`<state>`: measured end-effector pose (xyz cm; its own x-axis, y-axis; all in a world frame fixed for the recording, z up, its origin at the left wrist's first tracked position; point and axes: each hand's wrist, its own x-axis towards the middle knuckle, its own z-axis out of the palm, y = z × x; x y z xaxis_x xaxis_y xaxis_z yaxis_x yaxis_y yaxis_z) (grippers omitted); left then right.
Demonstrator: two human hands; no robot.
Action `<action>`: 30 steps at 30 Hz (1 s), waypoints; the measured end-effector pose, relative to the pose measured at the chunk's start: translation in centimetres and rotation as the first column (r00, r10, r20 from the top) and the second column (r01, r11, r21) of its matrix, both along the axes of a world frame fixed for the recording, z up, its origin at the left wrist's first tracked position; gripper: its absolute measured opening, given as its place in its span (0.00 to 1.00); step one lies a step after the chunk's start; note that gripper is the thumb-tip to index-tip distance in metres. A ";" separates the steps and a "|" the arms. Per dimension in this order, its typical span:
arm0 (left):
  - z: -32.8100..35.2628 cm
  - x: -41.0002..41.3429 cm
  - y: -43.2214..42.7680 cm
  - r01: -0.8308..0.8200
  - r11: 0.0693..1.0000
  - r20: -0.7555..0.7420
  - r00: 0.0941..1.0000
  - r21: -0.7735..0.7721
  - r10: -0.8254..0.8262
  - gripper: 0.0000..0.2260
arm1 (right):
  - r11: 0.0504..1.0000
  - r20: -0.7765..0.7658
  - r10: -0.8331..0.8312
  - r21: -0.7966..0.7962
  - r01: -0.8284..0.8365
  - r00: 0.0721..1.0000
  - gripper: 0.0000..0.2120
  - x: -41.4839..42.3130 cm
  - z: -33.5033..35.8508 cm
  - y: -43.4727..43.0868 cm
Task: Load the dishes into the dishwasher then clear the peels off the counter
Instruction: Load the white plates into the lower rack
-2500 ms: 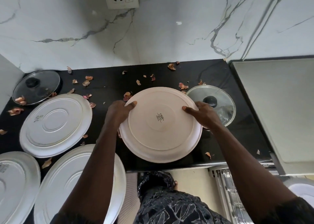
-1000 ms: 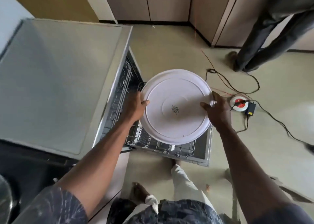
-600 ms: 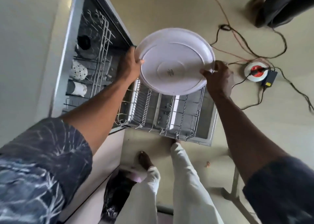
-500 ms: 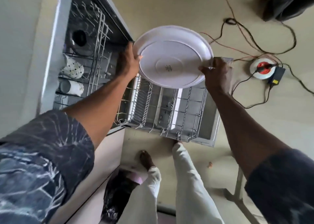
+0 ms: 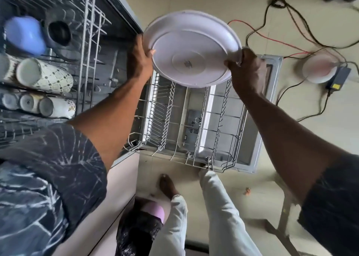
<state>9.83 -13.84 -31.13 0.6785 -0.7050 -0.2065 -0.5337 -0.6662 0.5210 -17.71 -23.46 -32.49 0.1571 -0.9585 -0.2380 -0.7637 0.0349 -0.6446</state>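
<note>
Plate (image 5: 191, 48) held underside up, slightly tilted, above the pulled-out lower rack (image 5: 161, 110), not touching it. Left hand (image 5: 138, 61) grips its left rim, right hand (image 5: 244, 69) its right rim, fingers curled round the edge. Cups (image 5: 46, 78) lie in the upper rack (image 5: 88, 42)

- The plate (image 5: 191, 48) hung over the far end of the lower rack (image 5: 194, 127), with the left grip (image 5: 139, 61) on its left rim and the right grip (image 5: 244, 69) on its right rim.
- The lower rack lay pulled out over the open door (image 5: 271, 100).
- Left of it, the upper rack (image 5: 89, 42) held mugs (image 5: 44, 75) on their sides and a bowl (image 5: 25, 34) at its far left.
- On the floor right of the door sat a cable reel (image 5: 318, 68), an adapter (image 5: 339, 78) just beside its right edge.
</note>
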 end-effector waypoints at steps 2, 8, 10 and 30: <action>-0.6 0.7 -0.8 0.009 0.999 -0.002 1.000 -0.038 -0.010 0.22 | 1.000 -0.012 -0.002 -0.015 0.002 1.000 0.18 0.5 -0.2 -0.9; -2.7 2.5 -2.2 0.019 0.997 -0.009 1.000 -0.070 -0.019 0.21 | 0.999 -0.076 0.042 -0.024 -0.044 0.996 0.21 1.5 -1.4 -2.1; -3.8 2.9 -2.1 0.017 0.998 -0.010 1.000 -0.057 -0.018 0.21 | 0.998 -0.083 0.066 -0.016 -0.068 0.994 0.20 1.7 -2.3 -2.2; -10.2 3.8 -2.2 0.021 0.997 -0.005 1.000 0.070 -0.020 0.24 | 0.992 -0.210 0.114 0.072 -0.101 0.971 0.24 2.8 -6.6 -1.6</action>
